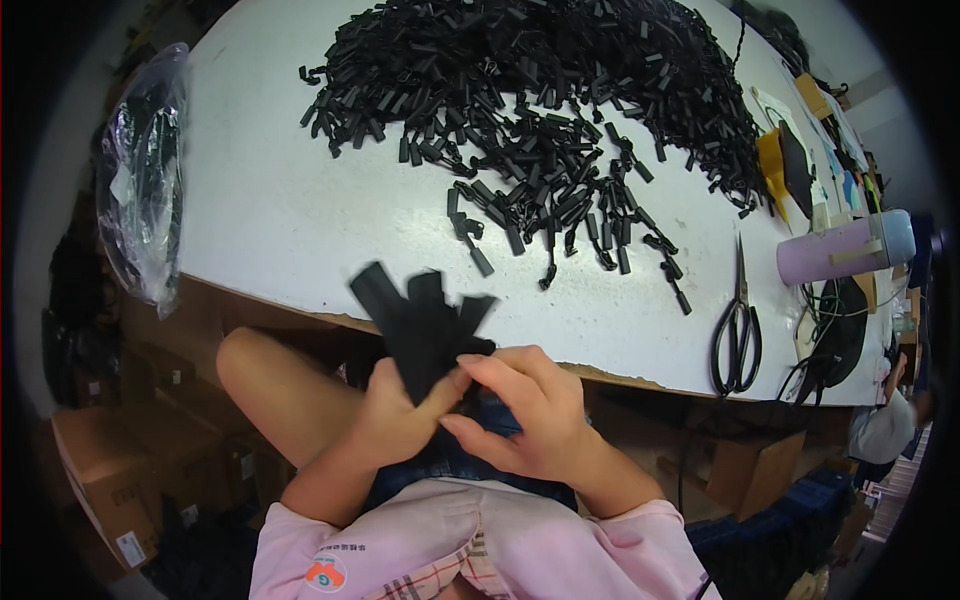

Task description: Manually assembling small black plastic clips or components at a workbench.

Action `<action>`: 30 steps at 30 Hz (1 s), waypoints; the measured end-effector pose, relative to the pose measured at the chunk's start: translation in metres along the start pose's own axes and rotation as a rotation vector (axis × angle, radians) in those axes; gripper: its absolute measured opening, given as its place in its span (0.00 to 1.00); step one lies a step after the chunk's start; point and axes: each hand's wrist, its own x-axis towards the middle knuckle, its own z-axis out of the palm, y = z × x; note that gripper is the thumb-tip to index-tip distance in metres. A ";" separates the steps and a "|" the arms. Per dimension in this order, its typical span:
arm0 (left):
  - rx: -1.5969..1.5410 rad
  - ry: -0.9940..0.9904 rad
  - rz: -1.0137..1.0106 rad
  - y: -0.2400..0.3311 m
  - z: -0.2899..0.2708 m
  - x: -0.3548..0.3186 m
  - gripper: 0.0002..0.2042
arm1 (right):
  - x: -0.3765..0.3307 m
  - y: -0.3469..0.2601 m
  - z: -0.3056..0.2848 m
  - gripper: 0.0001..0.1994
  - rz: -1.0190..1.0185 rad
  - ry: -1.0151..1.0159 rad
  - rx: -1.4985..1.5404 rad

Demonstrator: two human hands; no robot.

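Note:
My left hand (402, 412) is closed around the lower end of a bundle of black straps (428, 330), whose flat ends fan out upward in front of the table edge. The straps look like webbing or cloth and are slightly blurred. My right hand (540, 408) is beside the bundle on its right, with thumb and forefinger apart. The forefinger's tip reaches the bundle's lower right side, close to my left thumb. Beyond both hands, many small black oblong pieces with short cords (560, 180) lie loose on the white table (300, 235), heaped up toward the far side.
Black-handled scissors (737, 340) lie on the right of the table, below a lilac bottle (830, 250). A clear plastic bag of dark items (145, 190) sits at the left edge. Cardboard boxes (110, 470) stand on the floor at left. Another person (885, 425) is at far right.

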 end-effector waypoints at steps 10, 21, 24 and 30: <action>-0.339 -0.126 -0.056 -0.002 -0.009 -0.004 0.12 | -0.011 0.005 -0.008 0.02 0.454 -0.007 0.759; -0.365 -0.018 0.036 -0.019 0.005 -0.006 0.09 | 0.008 0.011 -0.016 0.06 0.177 0.119 -0.083; -0.460 -0.021 -0.116 -0.012 0.006 0.000 0.10 | 0.022 0.027 -0.026 0.09 0.106 0.159 -0.673; -0.209 0.071 -0.060 -0.017 0.006 -0.001 0.11 | 0.017 0.033 -0.029 0.07 0.128 0.097 -0.715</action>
